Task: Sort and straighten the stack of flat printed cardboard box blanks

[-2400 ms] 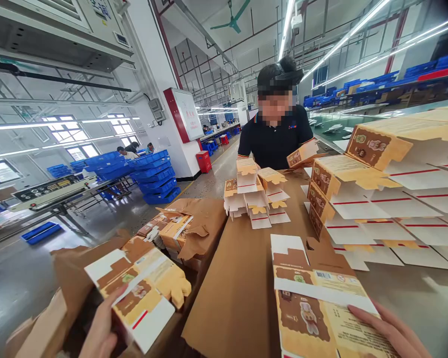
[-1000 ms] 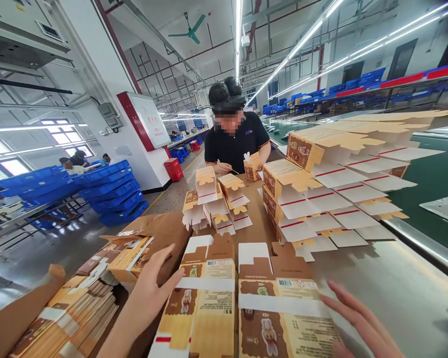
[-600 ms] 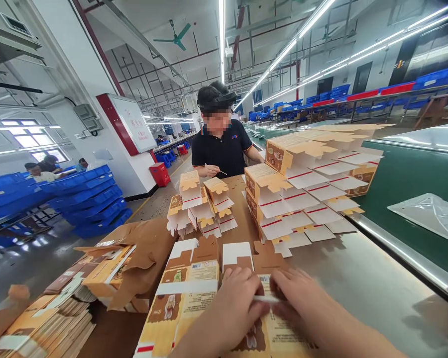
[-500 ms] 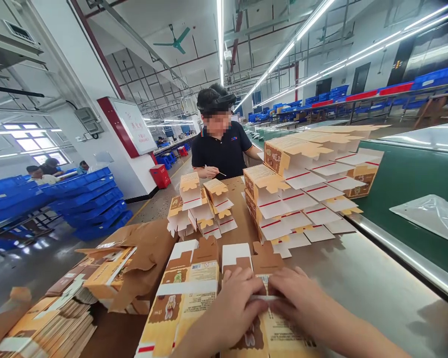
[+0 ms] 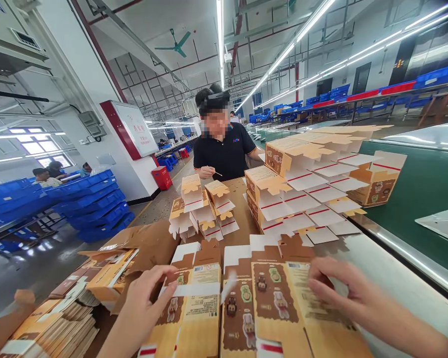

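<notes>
Flat cartons [image 5: 269, 303] lie loose between open hands: left hand [image 5: 149, 298] on banded bundle [image 5: 194, 303], right hand [image 5: 339, 288] resting on top. Unbanded, they could fan out and slide across the bench [image 5: 388, 283].

the flat carton blanks [image 5: 272, 303] under the hands are tan and brown with small cartoon figures, white flaps and a red stripe at the near edge; the bundle left of them [image 5: 194, 298] wears a white paper band. behind the blanks, the folded boxes [image 5: 302, 189] show tan tops, white flaps and thin red lines. the co-worker's shirt [image 5: 224, 156] beyond them is black. left of the blanks, stacked crates [image 5: 93, 204] are blue; right, the conveyor belt [image 5: 414, 199] is dark green.
</notes>
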`<state>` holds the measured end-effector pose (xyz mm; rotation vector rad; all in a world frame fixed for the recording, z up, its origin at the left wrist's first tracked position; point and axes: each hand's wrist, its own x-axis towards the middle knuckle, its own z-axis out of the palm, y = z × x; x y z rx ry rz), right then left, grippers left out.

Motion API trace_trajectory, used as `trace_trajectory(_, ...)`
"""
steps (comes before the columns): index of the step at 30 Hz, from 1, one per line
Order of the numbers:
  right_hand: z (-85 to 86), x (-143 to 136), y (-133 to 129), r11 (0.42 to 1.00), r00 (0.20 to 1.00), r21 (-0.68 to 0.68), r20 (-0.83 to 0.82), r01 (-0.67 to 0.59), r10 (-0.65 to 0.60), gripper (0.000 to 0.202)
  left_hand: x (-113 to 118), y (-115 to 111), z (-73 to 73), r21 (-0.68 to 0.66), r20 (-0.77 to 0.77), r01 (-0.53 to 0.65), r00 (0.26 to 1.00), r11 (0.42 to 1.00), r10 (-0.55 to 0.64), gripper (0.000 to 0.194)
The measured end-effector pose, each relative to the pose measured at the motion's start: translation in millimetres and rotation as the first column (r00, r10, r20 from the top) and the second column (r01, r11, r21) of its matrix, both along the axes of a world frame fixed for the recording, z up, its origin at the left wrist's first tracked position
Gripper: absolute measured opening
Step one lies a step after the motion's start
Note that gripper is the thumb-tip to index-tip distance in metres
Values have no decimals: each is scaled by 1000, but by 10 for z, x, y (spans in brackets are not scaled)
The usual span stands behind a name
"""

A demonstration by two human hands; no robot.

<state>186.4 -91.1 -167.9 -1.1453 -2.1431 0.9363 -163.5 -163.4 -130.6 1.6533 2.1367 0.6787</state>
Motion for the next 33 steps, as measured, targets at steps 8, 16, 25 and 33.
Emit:
trace_trajectory(8,471,-1452,95,874,890,229,274,-428,364,18,34,4,-114,-236,-25,187,980,954,-198,20)
trace_trajectory(16,294,-2108,54,817,733,139,543,-560,410,17,-10,65,-212,-108,335,276,915,955,-227,23)
trace_trajectory(25,-98,-2111,232,755,798,267,116,-599,591,16,-82,60,-366,18,532,213,825,977,-189,31)
trace_trajectory(33,-31,-1820,241,863,813,108,-295,-494,502,19,-510,15,-352,270,885,-343,457,899,-91,41)
